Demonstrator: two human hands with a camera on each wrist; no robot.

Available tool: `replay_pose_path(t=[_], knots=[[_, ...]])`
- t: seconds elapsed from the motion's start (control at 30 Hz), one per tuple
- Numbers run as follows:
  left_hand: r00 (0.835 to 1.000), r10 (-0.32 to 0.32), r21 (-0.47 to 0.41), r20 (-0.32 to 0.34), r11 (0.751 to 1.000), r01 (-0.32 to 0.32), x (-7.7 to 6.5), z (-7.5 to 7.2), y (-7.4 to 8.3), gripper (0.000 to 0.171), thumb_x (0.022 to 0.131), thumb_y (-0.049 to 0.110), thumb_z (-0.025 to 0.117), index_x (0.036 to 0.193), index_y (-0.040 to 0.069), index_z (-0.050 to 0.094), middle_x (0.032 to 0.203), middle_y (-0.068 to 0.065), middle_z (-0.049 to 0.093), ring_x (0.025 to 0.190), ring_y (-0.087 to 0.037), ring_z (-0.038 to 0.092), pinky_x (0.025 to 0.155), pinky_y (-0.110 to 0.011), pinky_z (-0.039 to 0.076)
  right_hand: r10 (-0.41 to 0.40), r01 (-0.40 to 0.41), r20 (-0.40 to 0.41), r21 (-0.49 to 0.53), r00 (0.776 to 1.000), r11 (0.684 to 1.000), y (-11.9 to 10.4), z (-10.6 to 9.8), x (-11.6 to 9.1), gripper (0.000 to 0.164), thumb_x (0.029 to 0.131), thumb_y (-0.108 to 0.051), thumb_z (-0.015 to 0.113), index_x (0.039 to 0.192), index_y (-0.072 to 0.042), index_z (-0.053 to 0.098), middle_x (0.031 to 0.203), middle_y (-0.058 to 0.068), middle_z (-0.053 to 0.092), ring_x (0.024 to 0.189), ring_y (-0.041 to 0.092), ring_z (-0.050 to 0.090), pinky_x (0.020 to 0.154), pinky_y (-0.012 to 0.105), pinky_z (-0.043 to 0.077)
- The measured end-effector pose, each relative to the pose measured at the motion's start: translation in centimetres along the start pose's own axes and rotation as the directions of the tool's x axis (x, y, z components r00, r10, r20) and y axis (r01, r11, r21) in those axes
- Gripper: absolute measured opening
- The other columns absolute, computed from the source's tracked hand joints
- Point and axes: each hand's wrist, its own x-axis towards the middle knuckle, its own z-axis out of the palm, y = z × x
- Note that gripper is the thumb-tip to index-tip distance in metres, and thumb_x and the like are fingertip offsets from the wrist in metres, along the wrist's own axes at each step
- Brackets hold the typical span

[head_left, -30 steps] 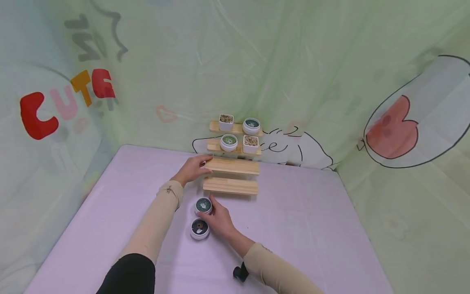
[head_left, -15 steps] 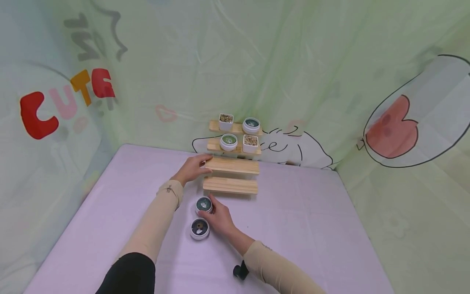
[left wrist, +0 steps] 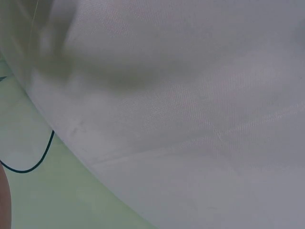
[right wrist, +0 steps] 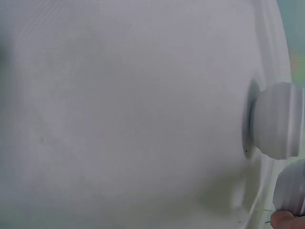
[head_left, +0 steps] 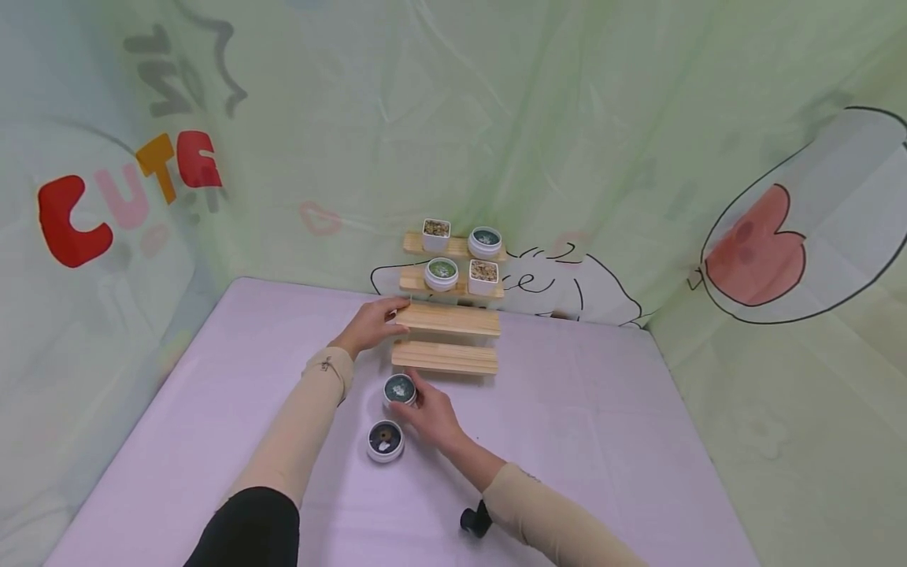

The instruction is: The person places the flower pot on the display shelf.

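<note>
My left hand (head_left: 372, 324) grips the left end of a stepped wooden display shelf (head_left: 446, 319), thumb at the front edge of a tier and fingers behind it. My right hand (head_left: 434, 416) holds a small round white pot (head_left: 400, 387) with a teal-green top, just in front of the lowest tier. In the right wrist view the held pot (right wrist: 290, 186) shows at the lower right corner, a fingertip against it. A second round white pot (head_left: 386, 441), dark inside with a brown and a white spot, stands on the table nearer to me.
On the upper two tiers stand a square pot of pebbles (head_left: 436, 235), a round teal-topped pot (head_left: 485, 242), a round green-topped pot (head_left: 442, 273) and another square pebble pot (head_left: 484, 277). A lilac cloth (head_left: 602, 441) covers the table. A printed curtain (head_left: 567, 142) hangs behind.
My right hand has lifted the teal-topped pot slightly and carried it a little right and toward the shelf, away from the dark-filled pot. The left hand stays at the shelf.
</note>
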Motion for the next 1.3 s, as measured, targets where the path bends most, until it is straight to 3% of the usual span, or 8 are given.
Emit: replay_pose_path(t=[0.3, 0.53, 0.87, 1.03, 1.3], knots=[[1.0, -0.028, 0.018, 0.01, 0.999, 0.027, -0.2, -0.1, 0.5, 0.061, 0.087, 0.012, 0.075, 0.14, -0.002, 0.05, 0.144, -0.018, 0.048, 0.134, -0.031, 0.045, 0.112, -0.037, 0.043, 0.025, -0.025, 0.012, 0.025, 1.0, 0.999, -0.9, -2.0, 0.0, 0.074, 0.089, -0.026, 0.073, 0.148, 0.002, 0.037, 0.148, 0.017, 0.044, 0.13, 0.029, 0.049, 0.107, 0.038, 0.046], [1.0, -0.027, 0.001, 0.003, 1.0, 0.027, -0.1, -0.1, 0.4, 0.061, 0.085, 0.01, 0.076, 0.139, -0.003, 0.05, 0.144, -0.019, 0.049, 0.133, -0.031, 0.046, 0.111, -0.036, 0.044, 0.028, -0.028, -0.033, 0.014, 0.999, 1.0, -1.4, -3.2, 0.6, 0.073, 0.091, -0.024, 0.071, 0.149, 0.002, 0.036, 0.149, 0.015, 0.043, 0.131, 0.028, 0.049, 0.107, 0.038, 0.046], [0.999, -0.049, 0.001, 0.018, 0.999, 0.049, 0.0, -0.1, 0.5, 0.062, 0.086, 0.011, 0.076, 0.14, -0.002, 0.05, 0.144, -0.018, 0.048, 0.133, -0.031, 0.046, 0.111, -0.035, 0.044, 0.012, -0.013, -0.137, -0.006, 0.991, 1.0, -2.5, -5.3, 2.8, 0.072, 0.089, -0.023, 0.073, 0.146, 0.005, 0.039, 0.145, 0.022, 0.045, 0.128, 0.03, 0.051, 0.104, 0.039, 0.05], [0.997, -0.071, 0.016, 0.028, 0.997, 0.07, 0.0, -0.1, 0.6, 0.063, 0.086, 0.014, 0.076, 0.141, 0.0, 0.049, 0.145, -0.017, 0.048, 0.134, -0.03, 0.045, 0.111, -0.036, 0.043, 0.062, -0.069, -0.177, -0.033, 0.982, 0.997, -2.8, -6.1, 4.2, 0.073, 0.09, -0.026, 0.073, 0.148, 0.002, 0.038, 0.146, 0.02, 0.045, 0.13, 0.028, 0.05, 0.106, 0.04, 0.048], [0.998, -0.052, 0.018, 0.025, 0.998, 0.052, 0.2, 0.0, 0.3, 0.062, 0.086, 0.013, 0.076, 0.141, -0.001, 0.05, 0.145, -0.018, 0.048, 0.132, -0.031, 0.047, 0.111, -0.036, 0.044, 0.14, -0.135, -0.199, 0.039, 0.97, 0.99, -3.0, -6.4, 5.9, 0.075, 0.091, -0.027, 0.071, 0.15, 0.0, 0.034, 0.151, 0.017, 0.039, 0.136, 0.025, 0.043, 0.112, 0.037, 0.042]])
